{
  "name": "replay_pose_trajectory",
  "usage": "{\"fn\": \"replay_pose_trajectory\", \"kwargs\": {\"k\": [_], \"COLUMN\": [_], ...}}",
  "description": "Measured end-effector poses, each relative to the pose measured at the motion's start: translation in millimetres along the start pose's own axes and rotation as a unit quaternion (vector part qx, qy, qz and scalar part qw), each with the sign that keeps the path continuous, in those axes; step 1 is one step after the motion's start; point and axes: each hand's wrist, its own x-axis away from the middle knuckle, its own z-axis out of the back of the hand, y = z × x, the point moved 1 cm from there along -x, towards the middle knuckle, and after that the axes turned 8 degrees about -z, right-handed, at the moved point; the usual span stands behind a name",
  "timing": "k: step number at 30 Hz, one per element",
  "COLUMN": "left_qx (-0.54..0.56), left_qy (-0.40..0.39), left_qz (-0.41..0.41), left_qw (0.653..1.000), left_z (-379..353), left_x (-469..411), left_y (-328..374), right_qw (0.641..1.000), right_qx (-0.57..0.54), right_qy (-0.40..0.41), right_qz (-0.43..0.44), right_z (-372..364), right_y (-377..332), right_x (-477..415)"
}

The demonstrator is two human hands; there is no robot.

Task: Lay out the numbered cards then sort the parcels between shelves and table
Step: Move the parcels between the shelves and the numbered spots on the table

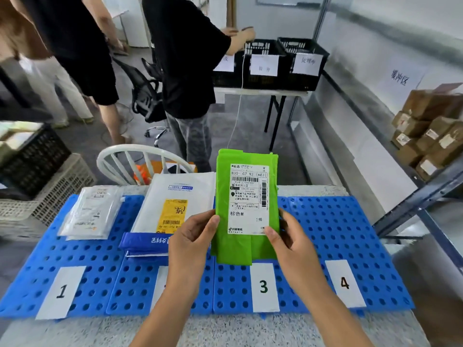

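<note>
Green plastic wraps the parcel (246,196), which is held upright above the table (225,329) with its white label facing the camera. The left hand (193,236) pinches the parcel's lower left edge, at about 8 o'clock on it, thumb in front. The right hand (290,239) pinches the lower right edge at about 4 o'clock, thumb on the label's corner. Each grip is closed on the parcel, which rises from between them toward 12 o'clock.

The parcel's bottom edge hangs just above card 3 (264,286) on the blue mat (338,234). From the parcel, card 1 (61,291) lies at 8 o'clock and card 4 (345,283) at 4 o'clock. A white parcel (180,194) with a yellow label lies at 9 o'clock, a folded blue parcel (145,242) lies at its near end, and a clear bag (92,211) lies farther left.
</note>
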Motion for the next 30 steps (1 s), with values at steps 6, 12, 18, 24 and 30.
{"fn": "replay_pose_trajectory", "kwargs": {"k": [6, 12, 18, 24, 30], "left_qx": [-0.019, -0.049, -0.081, -0.117, -0.138], "left_qy": [0.008, 0.003, 0.010, 0.018, 0.027], "left_qz": [-0.016, 0.001, 0.030, 0.050, 0.079], "left_qw": [1.000, 0.999, 0.996, 0.992, 0.987], "left_z": [-31, -70, -99, -102, -103], "left_x": [-27, -46, -62, -79, -109], "left_y": [0, -20, -47, -76, -114], "right_qw": [1.000, 1.000, 0.998, 0.997, 0.995], "right_qx": [-0.018, -0.016, -0.012, 0.012, 0.034], "right_qy": [-0.025, -0.012, -0.035, -0.042, -0.034], "right_qz": [0.000, -0.024, -0.046, -0.061, -0.092], "right_z": [20, 38, 57, 57, 33], "right_y": [-1, 20, 42, 60, 86], "right_x": [-43, -81, -116, -143, -175]}}
